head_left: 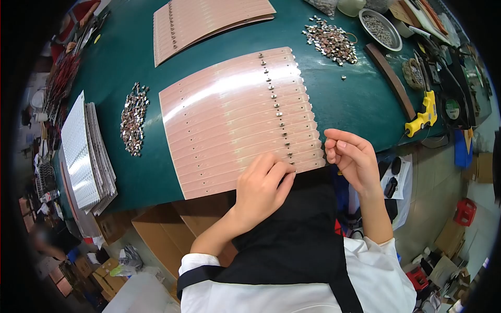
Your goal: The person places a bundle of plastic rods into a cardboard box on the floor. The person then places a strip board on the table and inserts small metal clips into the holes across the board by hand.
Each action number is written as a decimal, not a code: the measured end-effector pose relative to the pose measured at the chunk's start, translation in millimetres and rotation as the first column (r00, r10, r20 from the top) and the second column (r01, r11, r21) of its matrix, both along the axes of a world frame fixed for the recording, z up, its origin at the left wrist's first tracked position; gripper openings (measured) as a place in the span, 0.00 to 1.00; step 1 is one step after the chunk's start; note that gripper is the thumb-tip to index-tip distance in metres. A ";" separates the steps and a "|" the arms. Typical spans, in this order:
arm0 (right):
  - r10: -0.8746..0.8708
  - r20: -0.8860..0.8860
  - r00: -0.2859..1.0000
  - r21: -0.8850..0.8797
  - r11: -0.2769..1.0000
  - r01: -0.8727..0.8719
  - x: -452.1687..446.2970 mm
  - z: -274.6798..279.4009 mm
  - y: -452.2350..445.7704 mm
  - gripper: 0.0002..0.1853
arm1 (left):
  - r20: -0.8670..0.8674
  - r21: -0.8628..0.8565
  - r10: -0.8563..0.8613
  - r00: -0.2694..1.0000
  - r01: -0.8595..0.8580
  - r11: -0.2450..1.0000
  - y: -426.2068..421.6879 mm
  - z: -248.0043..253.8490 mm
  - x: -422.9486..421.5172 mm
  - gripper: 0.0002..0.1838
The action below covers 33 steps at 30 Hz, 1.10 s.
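A pinkish ribbed sheet (229, 120) lies on the green table, with a row of small metal pieces down its right part and a line of small holes near its left edge. My left hand (263, 185) rests on the sheet's near edge, fingers bent together beside the lowest metal pieces; what they hold, if anything, is hidden. Just off the sheet's lower right corner, my right hand (352, 156) is raised with thumb and index finger drawn together; anything between them is too small to make out.
Small metal pieces form a left pile (134, 120) and a right pile (330, 40). More sheets (209, 21) lie at the back. Stacked silvery sheets (86, 156) stand left. A metal bowl (381, 29), a brown curved bar (390, 81) and a yellow glue gun (424, 115) are right.
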State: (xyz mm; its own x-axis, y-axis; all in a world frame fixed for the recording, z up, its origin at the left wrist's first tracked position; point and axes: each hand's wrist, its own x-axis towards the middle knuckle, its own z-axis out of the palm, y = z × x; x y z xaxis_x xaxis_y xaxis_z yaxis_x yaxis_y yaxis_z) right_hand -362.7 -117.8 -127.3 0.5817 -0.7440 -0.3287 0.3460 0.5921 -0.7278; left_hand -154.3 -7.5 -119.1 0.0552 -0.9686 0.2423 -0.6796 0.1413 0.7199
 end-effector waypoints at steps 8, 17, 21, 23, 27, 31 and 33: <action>0.006 0.008 1.000 0.014 1.000 -0.006 -2.9 -4.2 -0.2 0.18 | -0.023 0.013 -0.011 1.000 0.011 1.000 -1.2 1.7 0.0 0.06; -0.014 0.021 1.000 -0.018 1.000 0.015 -0.3 -4.2 1.9 0.17 | -0.113 0.069 0.000 0.994 0.008 0.998 1.0 -1.6 1.8 0.06; -0.024 0.021 0.999 -0.003 1.000 0.024 -0.9 -5.5 2.0 0.17 | -0.108 0.065 0.017 0.994 -0.010 0.998 0.2 -0.4 0.2 0.06; -0.014 0.059 0.998 -0.005 1.000 0.015 -2.6 -8.7 1.0 0.17 | -0.111 0.073 0.024 0.994 -0.016 0.997 0.5 -1.8 -0.7 0.06; -0.004 0.100 0.995 -0.010 1.000 0.005 -3.4 -10.4 1.1 0.17 | -0.102 0.061 0.031 0.994 -0.025 0.998 -0.3 -0.1 -2.3 0.06; -0.006 0.108 0.994 -0.017 1.000 0.008 -3.6 -10.8 1.3 0.16 | -0.071 0.047 0.030 0.997 -0.027 0.999 0.3 -0.4 -3.8 0.06; -0.002 0.108 0.994 -0.019 1.000 0.004 -4.0 -12.0 1.1 0.16 | -0.119 0.080 0.038 0.992 -0.029 0.996 0.3 0.4 -2.8 0.06</action>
